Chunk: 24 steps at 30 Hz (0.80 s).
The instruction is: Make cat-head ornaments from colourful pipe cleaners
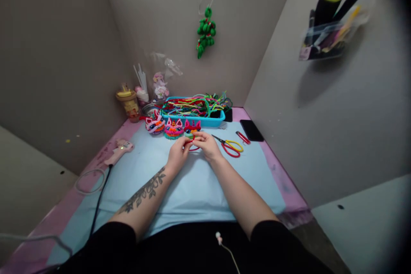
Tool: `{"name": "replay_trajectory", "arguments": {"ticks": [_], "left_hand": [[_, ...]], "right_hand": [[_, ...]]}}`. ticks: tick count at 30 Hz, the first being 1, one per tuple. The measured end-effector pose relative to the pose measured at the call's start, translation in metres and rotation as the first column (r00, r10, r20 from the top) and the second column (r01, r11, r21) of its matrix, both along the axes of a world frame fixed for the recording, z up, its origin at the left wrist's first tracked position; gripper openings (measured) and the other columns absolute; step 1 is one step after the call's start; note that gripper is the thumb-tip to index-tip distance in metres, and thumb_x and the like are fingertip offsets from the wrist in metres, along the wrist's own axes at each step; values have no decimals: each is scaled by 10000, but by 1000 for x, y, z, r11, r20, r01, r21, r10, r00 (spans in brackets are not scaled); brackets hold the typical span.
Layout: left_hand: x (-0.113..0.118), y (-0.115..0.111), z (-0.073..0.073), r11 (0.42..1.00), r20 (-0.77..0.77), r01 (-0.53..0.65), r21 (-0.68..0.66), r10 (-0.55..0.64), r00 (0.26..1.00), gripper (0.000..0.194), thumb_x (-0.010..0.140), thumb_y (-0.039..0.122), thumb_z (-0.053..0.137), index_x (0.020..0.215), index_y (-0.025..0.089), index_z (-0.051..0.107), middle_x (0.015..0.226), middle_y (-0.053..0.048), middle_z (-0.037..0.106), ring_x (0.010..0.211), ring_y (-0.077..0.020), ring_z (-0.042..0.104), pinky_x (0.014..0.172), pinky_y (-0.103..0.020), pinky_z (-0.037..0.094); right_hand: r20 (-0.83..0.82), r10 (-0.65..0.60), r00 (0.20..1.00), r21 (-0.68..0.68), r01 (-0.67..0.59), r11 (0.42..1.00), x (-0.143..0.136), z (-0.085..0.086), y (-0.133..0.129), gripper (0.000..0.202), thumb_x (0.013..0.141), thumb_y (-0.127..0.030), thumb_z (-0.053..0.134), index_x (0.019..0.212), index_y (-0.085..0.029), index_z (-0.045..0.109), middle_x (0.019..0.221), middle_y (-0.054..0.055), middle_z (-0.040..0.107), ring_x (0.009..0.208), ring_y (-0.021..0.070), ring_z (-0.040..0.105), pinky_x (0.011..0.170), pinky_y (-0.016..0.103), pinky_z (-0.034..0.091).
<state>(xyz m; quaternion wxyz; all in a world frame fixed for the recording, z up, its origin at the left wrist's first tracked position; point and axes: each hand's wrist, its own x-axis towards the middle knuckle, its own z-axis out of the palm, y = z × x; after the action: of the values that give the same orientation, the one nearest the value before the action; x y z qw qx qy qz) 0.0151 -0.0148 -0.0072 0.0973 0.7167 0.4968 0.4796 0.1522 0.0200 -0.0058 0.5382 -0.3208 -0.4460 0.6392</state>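
Note:
Both hands meet over the blue cloth, fingers pinched around a thin red pipe cleaner [194, 149] that curves in a loop below the fingertips. My left hand [178, 152] is closed on one part of it. Beside it, my right hand [208, 145] grips another part, the two sets of fingertips nearly touching. Just beyond stand three small colourful horned animal heads of fuzzy stems: a left one [155, 124], a pink middle one [174, 129] and a red-topped one [192, 127], partly covered by my right hand.
Behind is a blue tray [192, 120] of colourful pipe cleaners. To the right lie scissors [231, 147], a red cutter [243, 138] and a black phone [252, 130]. A pink glue gun [119, 152] with its cable and a cup [129, 105] are left. Partitions enclose the table.

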Motion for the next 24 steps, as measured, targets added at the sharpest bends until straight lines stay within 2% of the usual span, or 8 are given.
{"name": "replay_trajectory", "arguments": {"ticks": [4, 11, 13, 16, 18, 20, 22, 24], "left_hand": [[-6, 3, -11, 1000, 24, 19, 21, -20, 1000, 127, 850, 282, 505, 813, 189, 582, 777, -30, 614, 723, -145, 551, 674, -260, 430], [-6, -2, -9, 999, 35, 37, -10, -37, 999, 158, 853, 282, 468, 791, 188, 579, 730, -21, 577, 684, -140, 516, 665, -259, 403], [-5, -3, -8, 998, 80, 43, -37, -40, 996, 170, 843, 287, 469, 746, 186, 565, 702, -11, 556, 669, -138, 499, 660, -257, 390], [-4, -4, -7, 986, 233, 83, -142, -48, 971, 194, 816, 312, 491, 682, 178, 532, 625, 15, 504, 609, -123, 457, 608, -243, 364], [-3, -3, -7, 959, 376, 157, -236, -59, 925, 208, 796, 333, 511, 661, 174, 511, 568, 36, 455, 543, -106, 413, 549, -230, 338], [-3, -1, -8, 917, 533, 266, -297, -72, 843, 213, 773, 347, 531, 656, 173, 493, 531, 54, 413, 483, -88, 370, 492, -219, 306], [-2, 2, -11, 874, 666, 367, -319, -69, 743, 208, 746, 346, 551, 653, 175, 475, 510, 65, 390, 441, -75, 340, 451, -210, 279], [-2, 5, -13, 843, 746, 427, -327, -47, 665, 197, 726, 333, 560, 653, 177, 465, 497, 72, 384, 415, -66, 325, 426, -201, 258]], "right_hand": [[20, -30, 999, -6, 30, 1000, -5, -3, -1, 349, 543, -230, 736, 860, -160, 609, 620, -36, 596, 546, 89, 523, 587, 238, 410], [-18, -77, 997, 53, 78, 996, -12, -6, -5, 429, 545, -207, 734, 922, -198, 529, 584, -83, 543, 547, 85, 511, 601, 228, 411], [-15, -72, 997, 74, 73, 995, -12, -7, -5, 441, 540, -206, 737, 930, -198, 531, 591, -79, 553, 556, 92, 521, 612, 237, 420], [23, -75, 997, 107, 72, 992, -13, -6, -7, 385, 555, -230, 732, 896, -188, 558, 586, -67, 553, 547, 99, 521, 598, 246, 426], [69, -114, 991, 154, 102, 983, -14, -4, -9, 324, 577, -239, 718, 862, -186, 573, 593, -54, 557, 559, 109, 532, 602, 255, 433], [111, -188, 976, 223, 159, 962, -16, -1, -13, 273, 597, -231, 700, 836, -189, 574, 621, -38, 575, 591, 122, 549, 618, 263, 441], [127, -254, 959, 275, 213, 938, -18, 2, -16, 246, 614, -220, 685, 827, -195, 563, 647, -30, 584, 613, 128, 557, 626, 263, 441], [125, -263, 957, 293, 217, 931, -19, 3, -17, 244, 631, -222, 668, 846, -199, 555, 658, -29, 582, 622, 129, 558, 627, 260, 440]]}}
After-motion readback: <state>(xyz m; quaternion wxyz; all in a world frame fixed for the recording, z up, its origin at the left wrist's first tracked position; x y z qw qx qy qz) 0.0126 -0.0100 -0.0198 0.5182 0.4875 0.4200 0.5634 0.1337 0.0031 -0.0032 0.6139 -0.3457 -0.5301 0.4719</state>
